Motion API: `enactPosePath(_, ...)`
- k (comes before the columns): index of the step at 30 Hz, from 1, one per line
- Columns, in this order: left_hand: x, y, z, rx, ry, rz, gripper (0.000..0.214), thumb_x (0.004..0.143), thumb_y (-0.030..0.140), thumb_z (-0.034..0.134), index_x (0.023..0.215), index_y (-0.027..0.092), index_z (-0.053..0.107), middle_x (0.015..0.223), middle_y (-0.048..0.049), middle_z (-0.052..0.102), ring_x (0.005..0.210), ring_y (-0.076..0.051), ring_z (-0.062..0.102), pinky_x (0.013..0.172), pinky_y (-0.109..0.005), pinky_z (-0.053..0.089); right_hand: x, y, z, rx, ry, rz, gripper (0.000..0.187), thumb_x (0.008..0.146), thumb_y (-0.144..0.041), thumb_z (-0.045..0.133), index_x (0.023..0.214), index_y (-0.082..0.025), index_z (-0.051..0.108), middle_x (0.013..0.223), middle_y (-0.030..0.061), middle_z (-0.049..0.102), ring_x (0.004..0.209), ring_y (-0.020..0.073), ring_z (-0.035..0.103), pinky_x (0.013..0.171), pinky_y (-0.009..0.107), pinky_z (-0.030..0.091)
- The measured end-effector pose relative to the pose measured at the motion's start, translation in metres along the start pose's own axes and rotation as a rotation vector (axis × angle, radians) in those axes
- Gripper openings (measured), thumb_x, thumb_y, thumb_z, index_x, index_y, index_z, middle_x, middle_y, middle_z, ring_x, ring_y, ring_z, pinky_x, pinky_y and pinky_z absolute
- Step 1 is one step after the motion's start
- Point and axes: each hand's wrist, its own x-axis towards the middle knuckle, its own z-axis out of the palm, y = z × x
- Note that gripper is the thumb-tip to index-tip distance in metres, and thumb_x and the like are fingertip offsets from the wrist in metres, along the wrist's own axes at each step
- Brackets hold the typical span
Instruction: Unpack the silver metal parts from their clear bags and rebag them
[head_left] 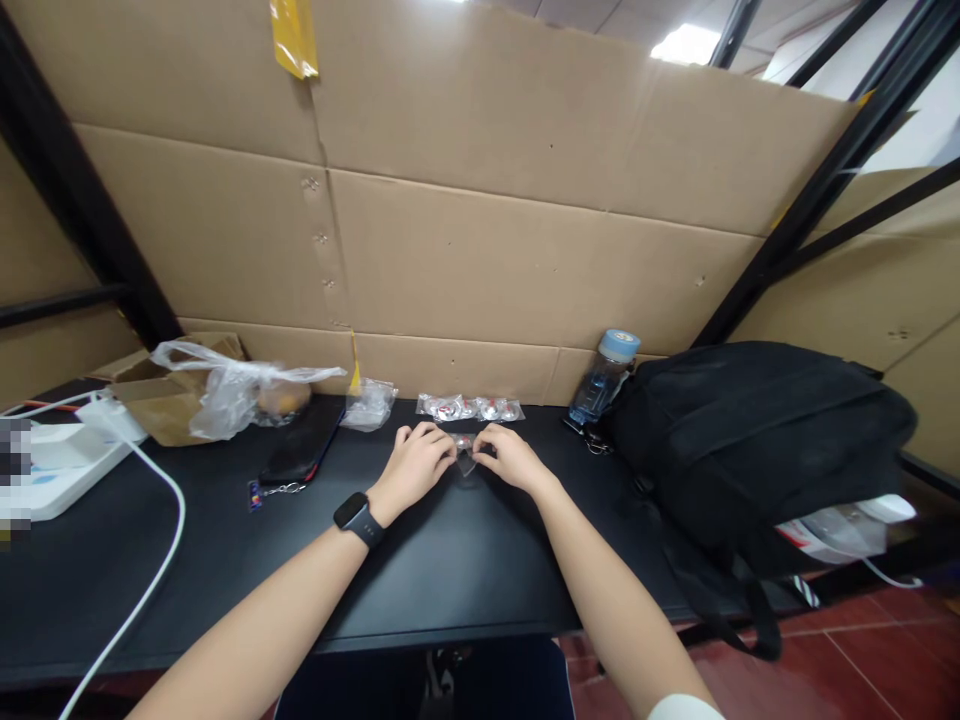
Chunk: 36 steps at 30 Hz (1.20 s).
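Note:
Both hands meet over the middle of the black table. My left hand (pixel 420 462), with a dark watch on its wrist, pinches one side of a small clear plastic packet (pixel 466 462). My right hand (pixel 508 455) grips the packet's other side, fingers closed. Something small and reddish shows near the packet's top; I cannot make out what it is. Just beyond the hands lies a row of small clear-wrapped pieces (pixel 471 408) with red and silvery parts. To their left is a little heap of clear plastic bags (pixel 369 404).
At left are a white power strip (pixel 71 455) with a cable, a cardboard box (pixel 169 405), a knotted plastic bag (pixel 229 400) and a black pouch (pixel 304 445). A blue-lidded bottle (pixel 600 380) and a black backpack (pixel 757 440) stand right. Cardboard (pixel 480 240) walls the back.

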Motion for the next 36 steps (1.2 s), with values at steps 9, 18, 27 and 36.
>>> enactPosePath(9, 0.003, -0.007, 0.007, -0.198, 0.057, -0.288, 0.011, 0.093, 0.028, 0.053, 0.103, 0.027, 0.057, 0.092, 0.0008, 0.072, 0.1, -0.021, 0.06, 0.086, -0.037, 0.027, 0.003, 0.007, -0.004, 0.351, 0.031, 0.168, 0.007, 0.082, -0.024, 0.066, 0.084, -0.018, 0.067, 0.072, 0.0007, 0.068, 0.066, 0.0138, 0.061, 0.065, 0.023, 0.046)
enactPosePath(18, -0.001, -0.002, 0.011, -0.112, -0.03, -0.192, 0.023, 0.097, 0.028, 0.047, 0.114, 0.03, 0.062, 0.094, -0.003, 0.071, 0.104, -0.023, 0.053, 0.09, -0.041, 0.029, -0.001, -0.004, 0.001, 0.154, -0.076, 0.191, 0.034, 0.078, -0.009, 0.06, 0.109, -0.024, 0.066, 0.071, -0.0026, 0.071, 0.066, 0.014, 0.066, 0.068, 0.022, 0.046)
enactPosePath(27, -0.005, 0.001, 0.012, 0.053, -0.072, -0.012, 0.034, 0.093, 0.037, 0.053, 0.124, 0.033, 0.065, 0.132, -0.0072, 0.058, 0.131, -0.032, 0.035, 0.099, -0.049, 0.029, -0.006, -0.016, -0.002, -0.209, -0.143, 0.131, 0.037, 0.072, -0.035, 0.08, 0.108, -0.03, 0.075, 0.105, 0.0056, 0.063, 0.1, 0.0241, 0.058, 0.078, 0.03, 0.047)
enactPosePath(36, 0.002, -0.004, 0.015, -0.097, -0.011, -0.173, 0.025, 0.096, 0.026, 0.048, 0.103, 0.027, 0.072, 0.101, -0.0054, 0.074, 0.109, -0.024, 0.055, 0.094, -0.047, 0.027, 0.003, -0.008, 0.001, 0.038, -0.057, 0.083, 0.023, 0.096, -0.028, 0.054, 0.096, -0.019, 0.075, 0.092, 0.0051, 0.071, 0.084, 0.0176, 0.064, 0.08, 0.028, 0.046)
